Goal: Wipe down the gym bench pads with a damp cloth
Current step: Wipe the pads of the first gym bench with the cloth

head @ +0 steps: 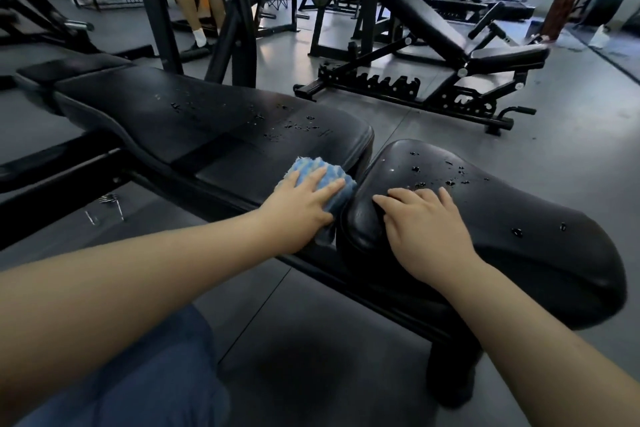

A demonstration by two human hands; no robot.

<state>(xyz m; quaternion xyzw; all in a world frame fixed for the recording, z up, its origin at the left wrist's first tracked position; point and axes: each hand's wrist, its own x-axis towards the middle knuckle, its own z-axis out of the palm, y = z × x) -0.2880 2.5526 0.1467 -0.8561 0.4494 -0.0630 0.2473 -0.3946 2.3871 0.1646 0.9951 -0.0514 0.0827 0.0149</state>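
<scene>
Item one: my left hand (304,204), fingers spread nearly flat, presses the blue cloth (320,180) onto the near end of the long back pad (194,121), just beside the gap to the seat pad (502,218). The cloth is bunched, its far edge showing past my fingertips.

Item two: my right hand (424,222), fingers relaxed and extended, rests flat on the seat pad's rounded near-left corner, holding nothing.

Item three: water droplets (298,126) lie scattered on the back pad's far right part; more droplets dot the seat pad beyond my right fingers.

Item four: an adjustable bench (433,45) stands well apart on the grey floor (571,149). A spring collar (110,204) lies on the floor under the bench frame.
</scene>
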